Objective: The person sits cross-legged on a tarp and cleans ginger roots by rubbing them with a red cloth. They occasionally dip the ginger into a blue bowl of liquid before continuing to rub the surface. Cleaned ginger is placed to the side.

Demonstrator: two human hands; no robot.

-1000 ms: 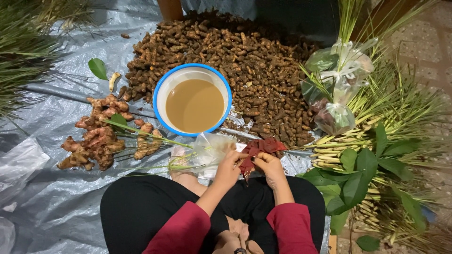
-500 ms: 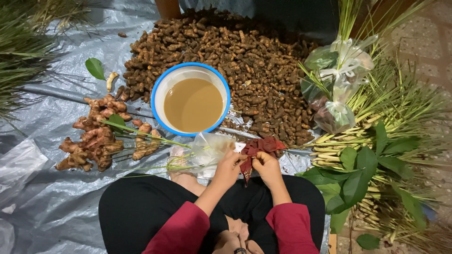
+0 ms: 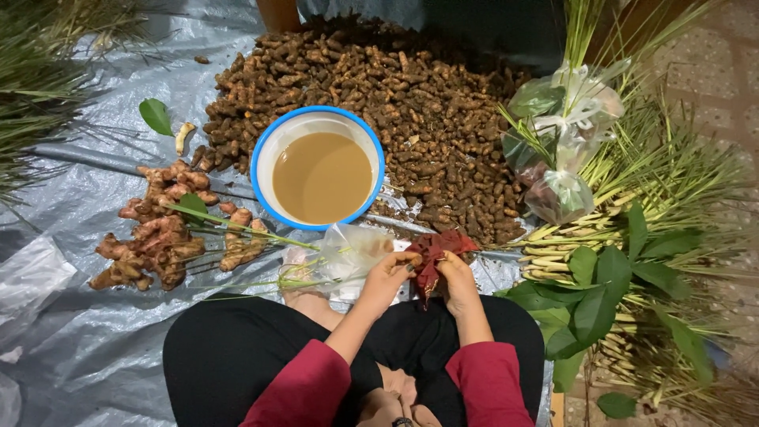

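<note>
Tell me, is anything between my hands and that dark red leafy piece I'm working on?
Nothing visible is. The left hand and right hand both grip the dark red leafy piece directly, above the lap, just short of the blue-rimmed bowl of brown liquid.

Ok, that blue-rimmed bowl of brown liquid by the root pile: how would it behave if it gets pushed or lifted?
The bowl looks filled fairly high with brown liquid, so it is probably heavy and would slosh or spill if shoved. It sits on the crinkled plastic sheet, so a push may drag the sheet or tilt it. A level lift seems safest.
</note>
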